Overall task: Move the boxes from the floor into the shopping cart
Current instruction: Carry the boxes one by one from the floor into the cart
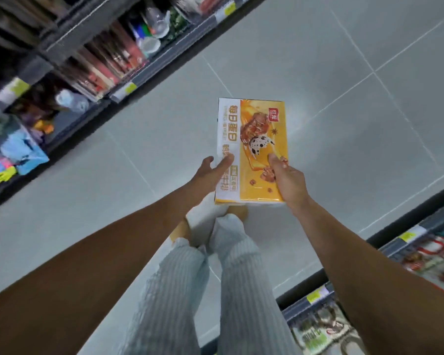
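Under the grip on the box (251, 149) we see the floor (318, 60), pale grey tiles with thin white joints. Straight below the grip our feet (208, 219) stand on it, close together. Left of the grip and beyond it a dark shelf (69, 34) meets the floor; on its boards stand red-brown packs (108, 62), clear glassware (157, 19) and, nearer us, blue packs (23, 149), all blurred. Yellow tags (127, 89) sit on its front rails. Right of the grip and nearer us a second shelf (385, 245) borders the floor, with a yellow tag (408, 235) on its rail and blurred packs (315, 329) lying on it
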`<control>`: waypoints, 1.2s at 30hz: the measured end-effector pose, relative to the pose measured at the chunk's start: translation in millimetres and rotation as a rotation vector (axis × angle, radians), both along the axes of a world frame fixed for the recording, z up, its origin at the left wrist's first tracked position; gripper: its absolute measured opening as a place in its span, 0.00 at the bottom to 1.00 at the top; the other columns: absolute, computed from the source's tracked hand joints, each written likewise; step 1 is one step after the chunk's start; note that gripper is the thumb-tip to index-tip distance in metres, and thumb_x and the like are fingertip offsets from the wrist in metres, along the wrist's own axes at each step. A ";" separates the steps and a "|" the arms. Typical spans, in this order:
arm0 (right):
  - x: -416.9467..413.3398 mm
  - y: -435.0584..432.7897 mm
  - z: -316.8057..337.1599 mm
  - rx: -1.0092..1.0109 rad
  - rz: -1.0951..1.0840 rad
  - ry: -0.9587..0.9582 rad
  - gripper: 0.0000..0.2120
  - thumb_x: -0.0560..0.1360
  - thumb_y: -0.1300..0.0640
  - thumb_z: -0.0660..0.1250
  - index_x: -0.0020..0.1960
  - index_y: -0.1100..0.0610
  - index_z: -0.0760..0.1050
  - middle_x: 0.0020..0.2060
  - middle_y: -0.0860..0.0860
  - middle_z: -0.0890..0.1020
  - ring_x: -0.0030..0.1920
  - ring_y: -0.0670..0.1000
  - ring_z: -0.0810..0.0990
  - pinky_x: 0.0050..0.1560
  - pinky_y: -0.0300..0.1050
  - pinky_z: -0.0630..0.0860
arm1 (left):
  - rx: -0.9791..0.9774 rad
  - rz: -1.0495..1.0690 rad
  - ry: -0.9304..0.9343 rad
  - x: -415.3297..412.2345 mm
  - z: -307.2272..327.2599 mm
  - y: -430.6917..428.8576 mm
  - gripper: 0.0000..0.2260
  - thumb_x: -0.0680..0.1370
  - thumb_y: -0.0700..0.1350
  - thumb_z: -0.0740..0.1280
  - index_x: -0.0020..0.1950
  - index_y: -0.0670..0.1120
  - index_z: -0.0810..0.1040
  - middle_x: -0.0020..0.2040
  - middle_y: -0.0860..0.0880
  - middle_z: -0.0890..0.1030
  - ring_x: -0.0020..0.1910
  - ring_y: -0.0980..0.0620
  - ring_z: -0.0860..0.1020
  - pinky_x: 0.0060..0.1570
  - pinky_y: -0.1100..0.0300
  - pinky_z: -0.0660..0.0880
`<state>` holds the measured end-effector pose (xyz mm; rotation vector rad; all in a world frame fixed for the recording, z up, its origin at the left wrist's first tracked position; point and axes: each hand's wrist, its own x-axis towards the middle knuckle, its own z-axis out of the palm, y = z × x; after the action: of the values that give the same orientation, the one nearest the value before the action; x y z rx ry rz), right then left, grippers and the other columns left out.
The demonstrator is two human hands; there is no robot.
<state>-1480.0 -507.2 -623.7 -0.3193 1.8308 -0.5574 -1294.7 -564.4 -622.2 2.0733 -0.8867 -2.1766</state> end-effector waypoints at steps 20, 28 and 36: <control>517.8 60.3 157.0 -0.138 0.949 0.103 0.17 0.75 0.37 0.64 0.40 0.49 0.78 0.34 0.46 0.83 0.37 0.46 0.82 0.39 0.41 0.76 | -0.264 0.922 -0.006 479.4 136.4 231.9 0.27 0.76 0.59 0.65 0.69 0.45 0.68 0.59 0.47 0.81 0.53 0.50 0.81 0.56 0.56 0.76; 740.6 121.7 212.3 -0.323 1.300 -0.019 0.18 0.76 0.37 0.62 0.49 0.50 0.81 0.40 0.45 0.83 0.38 0.41 0.79 0.33 0.34 0.71 | -0.390 1.202 -0.157 662.7 202.9 336.8 0.22 0.77 0.59 0.64 0.65 0.47 0.71 0.55 0.50 0.81 0.48 0.53 0.81 0.50 0.57 0.78; 913.9 163.5 267.7 -0.404 1.652 -0.135 0.17 0.77 0.39 0.63 0.41 0.51 0.77 0.35 0.47 0.81 0.34 0.38 0.80 0.28 0.32 0.72 | -0.424 1.496 -0.283 779.6 256.3 410.2 0.24 0.76 0.61 0.64 0.65 0.46 0.73 0.54 0.49 0.83 0.49 0.52 0.82 0.48 0.59 0.77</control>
<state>-566.1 -343.7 -356.1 -1.7480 0.7921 0.2574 -515.1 -154.3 -365.9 1.7522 0.2662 -0.8205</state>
